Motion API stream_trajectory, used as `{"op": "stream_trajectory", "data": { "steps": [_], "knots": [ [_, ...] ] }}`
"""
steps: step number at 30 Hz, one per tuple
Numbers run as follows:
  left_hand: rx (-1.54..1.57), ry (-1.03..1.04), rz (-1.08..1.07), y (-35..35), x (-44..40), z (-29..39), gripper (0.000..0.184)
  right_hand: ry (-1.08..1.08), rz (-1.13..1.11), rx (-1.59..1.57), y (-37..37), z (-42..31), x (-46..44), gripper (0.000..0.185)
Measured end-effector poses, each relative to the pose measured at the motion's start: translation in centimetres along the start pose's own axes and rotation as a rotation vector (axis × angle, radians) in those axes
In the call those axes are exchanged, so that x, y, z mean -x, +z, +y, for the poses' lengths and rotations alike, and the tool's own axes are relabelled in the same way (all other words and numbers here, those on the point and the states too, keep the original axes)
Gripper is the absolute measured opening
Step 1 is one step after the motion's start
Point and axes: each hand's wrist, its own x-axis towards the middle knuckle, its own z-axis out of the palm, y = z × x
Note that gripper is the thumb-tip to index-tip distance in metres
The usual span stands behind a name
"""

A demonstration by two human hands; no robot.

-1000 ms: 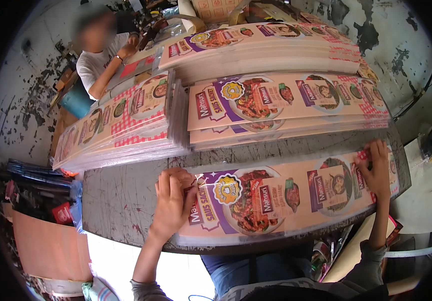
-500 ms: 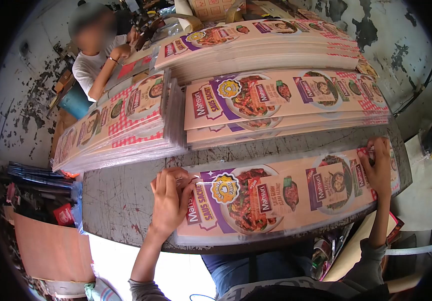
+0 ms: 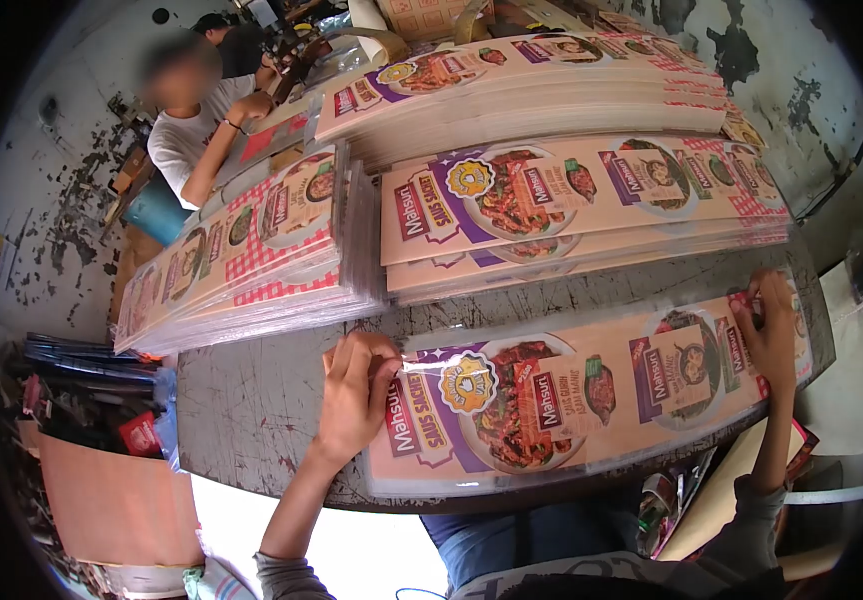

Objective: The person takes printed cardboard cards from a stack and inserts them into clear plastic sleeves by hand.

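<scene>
A long printed food-sauce sheet in a clear plastic sleeve (image 3: 606, 415) lies flat along the table's near edge. At its upper left corner my left hand (image 3: 356, 395) is closed, thumb and fingers pinching the plastic edge. My right hand (image 3: 773, 330) rests over the sleeve's right end with its fingers curled at the far edge; what the fingertips grip is partly hidden. Behind it lies a stack of similar sleeved sheets (image 3: 571, 205). Another sleeved stack (image 3: 251, 245) sits slanted to the left.
A taller pile of printed sheets (image 3: 531, 105) stands at the back. Across the table (image 3: 251, 420), a co-worker (image 3: 191, 130) sits at the far left, and part of another person shows behind. A brown board (image 3: 116, 495) and clutter stand left, below table height.
The view has shifted slightly, so the table and stacks appear a little further right. Both hands stay at the sleeve's two ends. The co-worker's head has turned or tilted a little.
</scene>
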Motion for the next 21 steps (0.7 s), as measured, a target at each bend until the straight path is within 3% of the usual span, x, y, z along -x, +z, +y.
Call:
{"op": "stream_trajectory", "data": {
  "steps": [21],
  "knots": [
    [-0.003,-0.133,0.008,0.36,0.05,0.38,0.005,0.074,-0.011,-0.078,0.41,0.54,-0.19,0.022]
  ]
}}
